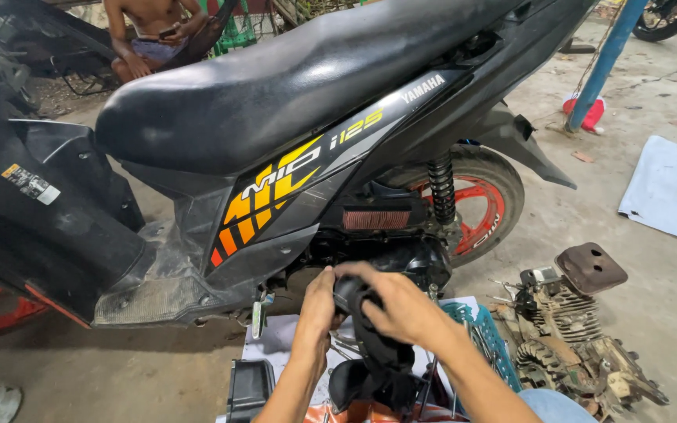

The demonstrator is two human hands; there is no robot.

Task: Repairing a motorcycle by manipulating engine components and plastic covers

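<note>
Single head cam, worn by the person, looks forward and down from a low, crouched height. It faces the side of a black scooter (291,117), close up: seat and side panel fill the top half, rear wheel (483,207) at mid-right. The person's own left hand (319,301) and right hand (397,305) come in from the bottom edge, very near the lens. Concrete floor (652,313) runs off right. Another person (154,35) sits far back, top left. No second view, so no overlap.
</note>
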